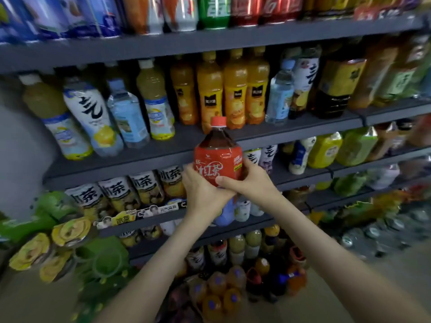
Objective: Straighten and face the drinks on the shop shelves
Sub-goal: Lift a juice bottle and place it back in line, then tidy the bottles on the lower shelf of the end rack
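Note:
I hold a large iced-tea bottle [218, 157] upright in front of the shelves; it has a red label, a red cap and dark tea inside. My left hand [203, 194] grips its lower left side. My right hand [250, 180] wraps the lower right, thumb across the label's bottom. The bottle hangs in the air before the edge of a dark grey shelf [144, 157], just below a row of orange juice bottles [221, 89]. The label faces me.
Yellow-green and white bottles [93, 117] lean unevenly on the left of the same shelf. Lemon-tea bottles [130, 190] fill the shelf below. Cans line the top shelf [163, 12]. Shrink-wrapped packs [219, 297] and green-yellow multipacks [58, 243] stand on the floor.

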Demonstrator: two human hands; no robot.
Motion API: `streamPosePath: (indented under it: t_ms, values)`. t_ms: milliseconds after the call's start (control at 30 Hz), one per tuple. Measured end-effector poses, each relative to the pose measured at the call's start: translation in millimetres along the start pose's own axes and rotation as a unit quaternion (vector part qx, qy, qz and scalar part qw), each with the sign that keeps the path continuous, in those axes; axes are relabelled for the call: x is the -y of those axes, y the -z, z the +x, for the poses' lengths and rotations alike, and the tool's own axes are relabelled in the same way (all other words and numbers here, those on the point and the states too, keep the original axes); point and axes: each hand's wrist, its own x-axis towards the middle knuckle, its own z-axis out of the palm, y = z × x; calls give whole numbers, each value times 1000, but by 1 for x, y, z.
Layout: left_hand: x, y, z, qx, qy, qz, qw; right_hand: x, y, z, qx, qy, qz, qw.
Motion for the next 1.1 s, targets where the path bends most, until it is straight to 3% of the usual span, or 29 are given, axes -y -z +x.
streamPosePath:
  t_ms: [67,167,267,567,833,900,1000,1100]
  values:
    - [-6,-10,3,124,-20,-4,992,-18,26,-8,-37,-35,64,997]
    - [-18,-24,12,351,17,-92,932,-42,72,-24,-75,-98,199,972]
    - [-36,-75,9,444,134,-208,861,-63,123,-41,-89,-125,241,958]
    - [-110,-292,-75,479,150,-220,837,-148,315,-100,-97,-177,210,957]
    - [-163,-472,-120,400,120,-174,892,-200,472,-120,-236,-210,10,949]
    - [-184,-506,-125,405,66,-113,905,-209,501,-118,-241,-208,-4,948]
    - [-219,-563,-129,415,-57,-5,908,-231,549,-103,-270,-185,66,943]
    - [-245,-638,-127,406,-136,7,904,-260,610,-85,-337,-167,89,922]
